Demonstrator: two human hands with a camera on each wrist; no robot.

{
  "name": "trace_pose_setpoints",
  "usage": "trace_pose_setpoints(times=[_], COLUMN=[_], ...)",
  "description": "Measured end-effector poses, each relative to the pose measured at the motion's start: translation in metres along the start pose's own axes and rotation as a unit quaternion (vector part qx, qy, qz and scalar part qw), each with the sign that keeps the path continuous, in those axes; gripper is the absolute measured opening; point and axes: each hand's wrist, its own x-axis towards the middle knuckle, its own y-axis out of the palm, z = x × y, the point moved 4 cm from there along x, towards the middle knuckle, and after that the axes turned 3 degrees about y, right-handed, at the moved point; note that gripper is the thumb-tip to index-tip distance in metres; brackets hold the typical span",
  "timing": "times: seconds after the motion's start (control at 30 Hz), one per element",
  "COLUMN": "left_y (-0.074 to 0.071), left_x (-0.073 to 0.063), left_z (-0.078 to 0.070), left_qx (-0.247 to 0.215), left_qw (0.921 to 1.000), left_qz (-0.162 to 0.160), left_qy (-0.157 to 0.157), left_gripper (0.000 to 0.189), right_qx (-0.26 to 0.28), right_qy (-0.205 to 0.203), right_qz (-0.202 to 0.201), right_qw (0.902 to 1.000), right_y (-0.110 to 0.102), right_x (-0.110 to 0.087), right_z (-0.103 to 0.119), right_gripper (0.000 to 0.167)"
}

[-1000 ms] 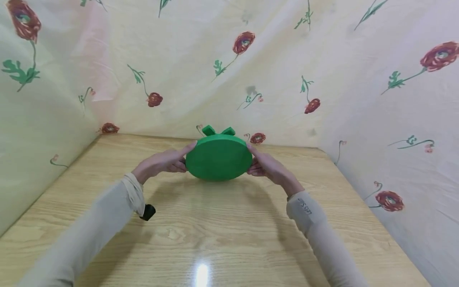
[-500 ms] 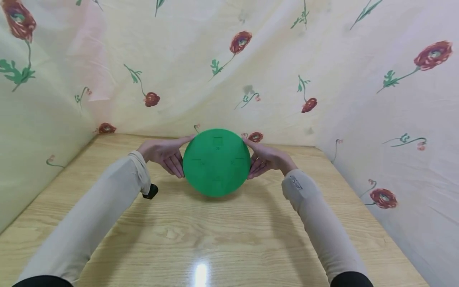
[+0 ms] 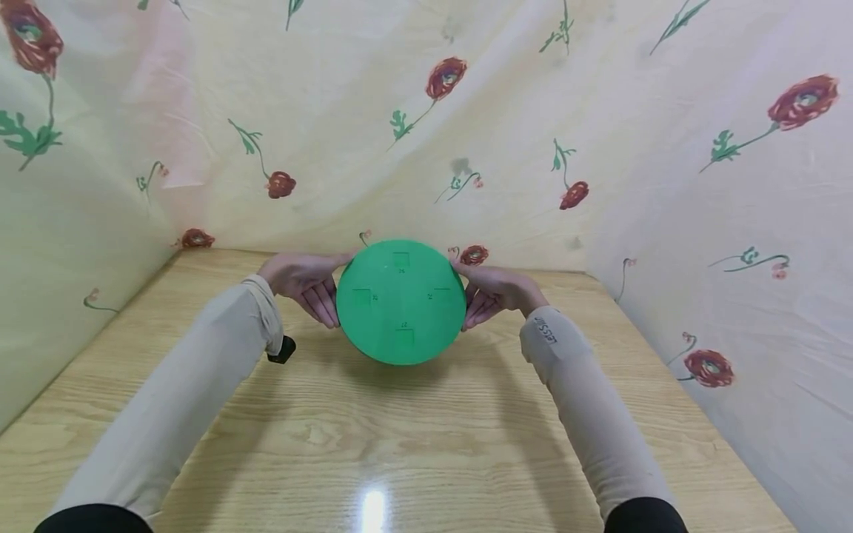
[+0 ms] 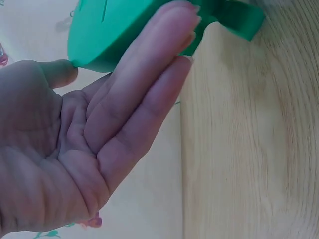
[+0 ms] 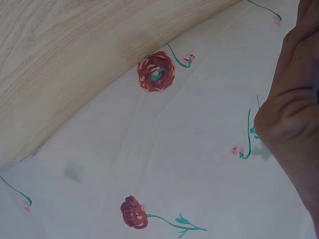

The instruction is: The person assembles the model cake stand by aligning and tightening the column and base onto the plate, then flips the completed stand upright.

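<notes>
A green round disc (image 3: 400, 303) is held up over the table, its flat face tilted toward the head camera. Small square outlines with tiny marks lie on that face. My left hand (image 3: 308, 285) grips its left edge, thumb on the upper rim and fingers against the side. On the opposite edge my right hand (image 3: 496, 292) holds it the same way. In the left wrist view the left hand (image 4: 99, 124) has its thumb tip at the rim of the disc (image 4: 117, 35), and a green leg-like piece (image 4: 241, 20) juts out behind. The right wrist view shows only part of the right hand (image 5: 294, 99).
A wood-grain table (image 3: 346, 429) lies below, with a bright light reflection near its front. Cream cloth (image 3: 373, 148) with printed red flowers stands behind the table and along both sides. Beige sleeves (image 3: 180, 392) and a black wrist piece (image 3: 283, 350) show on the arms.
The disc has tipped so that its marked face turned from a narrow oval to nearly full round, hiding the two green pieces behind it. Both hands kept hold of its edges.
</notes>
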Motion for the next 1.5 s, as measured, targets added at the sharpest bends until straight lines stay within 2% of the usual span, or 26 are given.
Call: trace_pose_setpoints(times=[0.33,0.7,0.97,1.5], left_y=[0.000,0.001,0.002,0.002], left_x=[0.007,0.014,0.017,0.019], left_z=[0.004,0.015,0.018,0.017], left_qx=[0.004,-0.033,-0.035,-0.033], left_qw=[0.9993,0.9982,0.9974,0.9972], left_qz=[-0.034,-0.050,-0.060,-0.066], left_qy=[0.013,0.011,0.022,0.013], left_gripper=[0.080,0.064,0.061,0.059], right_qx=[-0.001,0.013,0.014,0.010], right_qy=[-0.005,0.004,-0.004,-0.002], right_qz=[-0.010,-0.010,-0.024,-0.037], right_qw=[0.9999,0.9999,0.9996,0.9993], right_y=[-0.002,0.000,0.000,0.001], right_x=[0.010,0.017,0.019,0.019], right_z=[-0.006,-0.011,-0.012,-0.014], right_gripper=[0.080,0.064,0.061,0.061])
